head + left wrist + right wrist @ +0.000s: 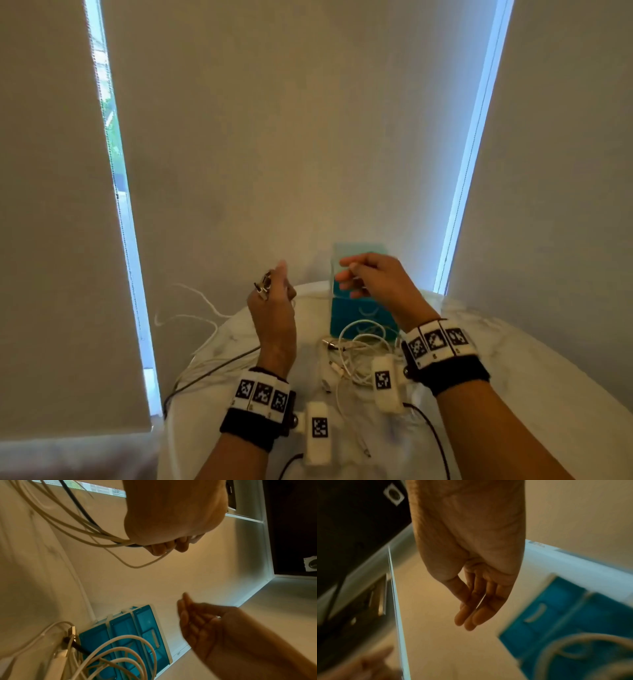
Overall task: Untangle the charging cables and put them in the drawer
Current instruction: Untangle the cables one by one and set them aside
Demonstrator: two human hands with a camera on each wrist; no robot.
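Untangling under way: left hand (274, 308) grips several cables (72, 524); right hand (373, 281), fingers relaxed, seemingly empty. Next: separate one strand for the blue drawer unit (359, 318).

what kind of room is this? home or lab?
Probably a home room, not a lab, though little of it shows. A round white marble-look table stands by windows covered with beige roller blinds, and a small teal desktop drawer unit sits on it behind a tangle of white charging cables.
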